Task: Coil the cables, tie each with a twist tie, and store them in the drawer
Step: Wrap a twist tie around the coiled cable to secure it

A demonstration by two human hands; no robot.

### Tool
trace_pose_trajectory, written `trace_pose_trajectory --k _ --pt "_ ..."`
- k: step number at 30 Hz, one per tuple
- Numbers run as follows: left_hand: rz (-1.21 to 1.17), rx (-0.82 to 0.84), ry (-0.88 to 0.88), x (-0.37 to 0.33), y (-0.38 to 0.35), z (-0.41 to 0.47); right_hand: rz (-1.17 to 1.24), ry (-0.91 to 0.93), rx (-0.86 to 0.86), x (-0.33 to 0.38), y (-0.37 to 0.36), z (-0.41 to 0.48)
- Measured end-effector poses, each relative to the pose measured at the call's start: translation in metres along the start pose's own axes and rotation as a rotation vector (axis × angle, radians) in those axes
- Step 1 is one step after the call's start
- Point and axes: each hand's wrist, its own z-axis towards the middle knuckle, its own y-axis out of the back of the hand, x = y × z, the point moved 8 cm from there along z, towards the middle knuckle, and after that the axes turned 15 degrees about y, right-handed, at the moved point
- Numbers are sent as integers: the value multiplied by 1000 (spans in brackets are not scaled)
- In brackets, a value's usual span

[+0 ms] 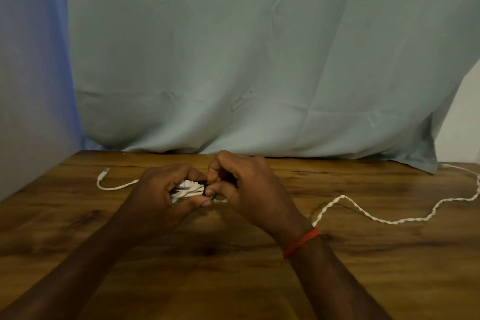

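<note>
Cable coil (188, 189) left hand (158, 189), tie (203, 191) right hand (249, 189), mid-table (233, 275)

The left hand (158, 191) grips a white cable coil (187, 189), its black twist tie (204, 188) pinched by the right hand (245, 187).

I log from my remote station:
- One counter (233, 280), dark wood-grain top, filling the lower half.
- One pale green cloth (259, 60), creased, hanging behind it down to the counter's far edge.
- One grey wall (26, 86) at left, tinted blue beside the cloth.
- One white wall strip (465, 117) at right.
- Light is dim and warm.
</note>
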Motion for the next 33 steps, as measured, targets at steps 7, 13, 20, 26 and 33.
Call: trace_pose_trajectory --k 7,13,20,26,33 --pt "-42 -49 95 9 -1 1 251 -165 -98 -17 4 -7" --pt "-171 -100 236 19 -5 0 38 -17 -133 -14 6 -5" --pt "-292 -68 306 23 -6 0 332 -204 -135 -32 -7 -13" --pt "-368 1 329 22 -15 0 528 -319 -161 -41 -9 -20" --pt "-394 45 323 24 -10 3 432 -209 -148 -30 -7 -16"
